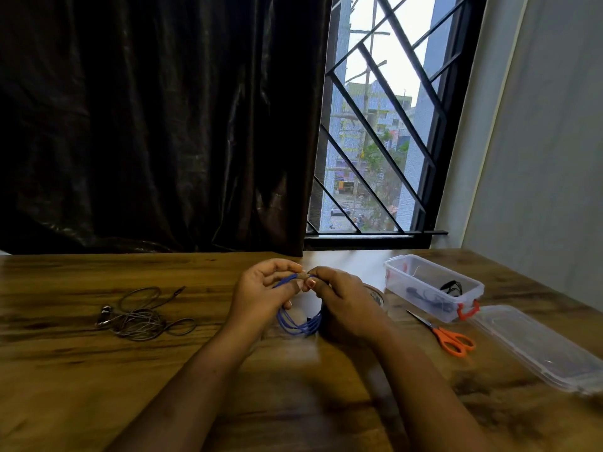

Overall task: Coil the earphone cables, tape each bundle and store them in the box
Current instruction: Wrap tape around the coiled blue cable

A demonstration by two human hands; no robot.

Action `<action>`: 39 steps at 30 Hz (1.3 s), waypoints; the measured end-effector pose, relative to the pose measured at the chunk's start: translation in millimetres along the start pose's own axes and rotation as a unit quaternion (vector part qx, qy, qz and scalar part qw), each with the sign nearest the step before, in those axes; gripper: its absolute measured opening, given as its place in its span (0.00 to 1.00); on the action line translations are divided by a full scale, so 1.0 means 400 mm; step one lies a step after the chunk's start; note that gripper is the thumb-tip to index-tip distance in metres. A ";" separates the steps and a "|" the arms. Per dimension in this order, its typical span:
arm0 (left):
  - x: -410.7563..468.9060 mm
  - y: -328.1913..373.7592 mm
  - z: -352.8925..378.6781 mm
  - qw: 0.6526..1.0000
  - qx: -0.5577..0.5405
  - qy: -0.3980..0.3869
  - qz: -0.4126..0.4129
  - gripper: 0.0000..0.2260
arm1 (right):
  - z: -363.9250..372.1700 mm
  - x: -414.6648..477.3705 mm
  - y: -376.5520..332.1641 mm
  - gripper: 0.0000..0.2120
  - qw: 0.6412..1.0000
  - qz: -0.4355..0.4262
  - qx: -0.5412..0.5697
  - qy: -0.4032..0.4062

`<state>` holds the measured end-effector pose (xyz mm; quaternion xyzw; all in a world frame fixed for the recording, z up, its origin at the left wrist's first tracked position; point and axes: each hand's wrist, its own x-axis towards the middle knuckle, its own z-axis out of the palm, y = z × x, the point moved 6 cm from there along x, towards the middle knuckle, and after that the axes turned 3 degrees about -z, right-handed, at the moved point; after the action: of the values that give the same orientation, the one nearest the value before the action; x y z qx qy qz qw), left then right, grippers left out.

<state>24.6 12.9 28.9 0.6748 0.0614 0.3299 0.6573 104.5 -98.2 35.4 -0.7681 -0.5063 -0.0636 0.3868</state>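
A coiled blue earphone cable (298, 322) hangs as a loop between my two hands above the wooden table (98, 370). My left hand (264, 295) pinches the top of the coil, where a strip of tape (302, 276) is wrapped round the strands. From the other side my right hand (342, 305) pinches the same taped spot. A loose grey earphone cable (143, 318) lies tangled on the table to the left. The clear plastic box (434, 285) with orange clips stands open at the right and holds dark cable bundles.
Orange-handled scissors (447, 337) lie in front of the box. The box's clear lid (538, 344) lies at the right edge of the table. A tape roll (375, 296) peeks out behind my right hand. A dark curtain and a barred window stand behind the table.
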 end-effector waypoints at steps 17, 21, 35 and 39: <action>0.006 -0.028 -0.009 0.997 0.044 -0.010 -0.069 0.09 | -0.004 -0.005 -0.003 0.10 0.998 -0.009 -0.059 0.028; 0.010 -0.031 -0.012 0.996 0.071 -0.017 -0.057 0.08 | -0.004 -0.008 -0.012 0.11 0.998 -0.008 -0.048 0.025; 0.010 -0.011 -0.010 0.997 0.075 0.022 0.011 0.03 | -0.008 -0.008 0.006 0.07 0.998 0.034 -0.011 0.045; 0.011 -0.015 -0.018 0.996 0.071 0.051 0.016 0.06 | -0.007 -0.009 0.003 0.07 0.998 0.036 0.040 0.037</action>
<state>26.5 22.2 24.3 0.7029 0.1075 0.3688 0.5986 104.5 -102.9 34.7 -0.7668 -0.4660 -0.0582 0.4375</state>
